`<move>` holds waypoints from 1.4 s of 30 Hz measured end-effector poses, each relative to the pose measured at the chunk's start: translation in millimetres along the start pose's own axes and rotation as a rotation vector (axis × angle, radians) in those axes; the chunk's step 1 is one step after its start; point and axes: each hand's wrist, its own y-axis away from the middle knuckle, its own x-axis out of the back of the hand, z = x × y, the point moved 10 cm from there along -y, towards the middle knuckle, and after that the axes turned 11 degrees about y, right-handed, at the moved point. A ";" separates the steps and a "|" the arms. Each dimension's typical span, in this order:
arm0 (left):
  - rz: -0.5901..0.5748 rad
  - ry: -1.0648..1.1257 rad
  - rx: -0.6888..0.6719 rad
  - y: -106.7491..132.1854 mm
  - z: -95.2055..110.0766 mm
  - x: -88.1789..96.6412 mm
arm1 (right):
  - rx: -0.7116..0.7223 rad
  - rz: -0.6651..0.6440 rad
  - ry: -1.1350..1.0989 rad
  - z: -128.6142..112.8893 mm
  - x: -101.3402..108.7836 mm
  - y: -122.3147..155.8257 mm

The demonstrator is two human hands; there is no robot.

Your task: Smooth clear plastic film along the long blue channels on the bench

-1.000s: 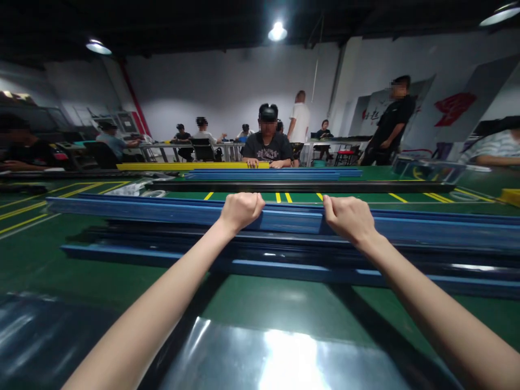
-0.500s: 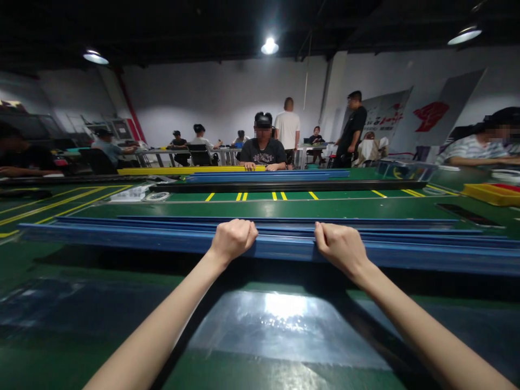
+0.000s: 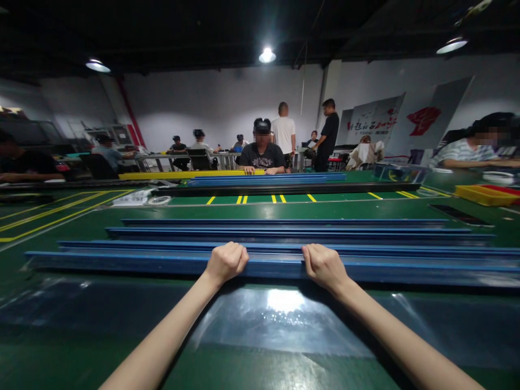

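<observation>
A long blue channel profile [image 3: 276, 269] runs across in front of me. My left hand [image 3: 227, 262] is closed over its upper part, left of the middle. Closed the same way, my right hand [image 3: 326, 264] grips it a short way to the right. The undersides of my fingers are hidden. Just beyond lie more long blue strips [image 3: 284, 222], roughly parallel to the one in my hands. Below my wrists a clear plastic sheet [image 3: 252, 314] covers part of the green tabletop [image 3: 244, 374] and reflects a lamp.
Farther back lie a black bar [image 3: 284, 188], blue strips [image 3: 264, 179] and a yellow bar [image 3: 170, 175]. A person [image 3: 262, 149] sits opposite, hands at the yellow bar. Right of them are a phone [image 3: 461, 215] and a yellow tray [image 3: 487, 196]; left, a tape roll [image 3: 159, 200].
Both hands have come down and nearer with the blue profile. A wider gap shows between it and the strips behind. A standing person in black has shifted left in view.
</observation>
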 end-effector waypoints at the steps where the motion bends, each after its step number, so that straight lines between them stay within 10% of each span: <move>1: -0.005 0.009 -0.003 2.1 0.0 -1.3 | 0.009 0.001 -0.005 -2.1 -0.9 1.5; 30: -0.250 -0.067 0.146 19.4 -17.3 -10.0 | 0.099 -0.088 -0.207 -26.9 1.9 0.2; 42: -0.491 0.263 0.313 -40.0 38.6 -67.6 | -0.088 -0.449 0.030 63.0 -27.3 31.0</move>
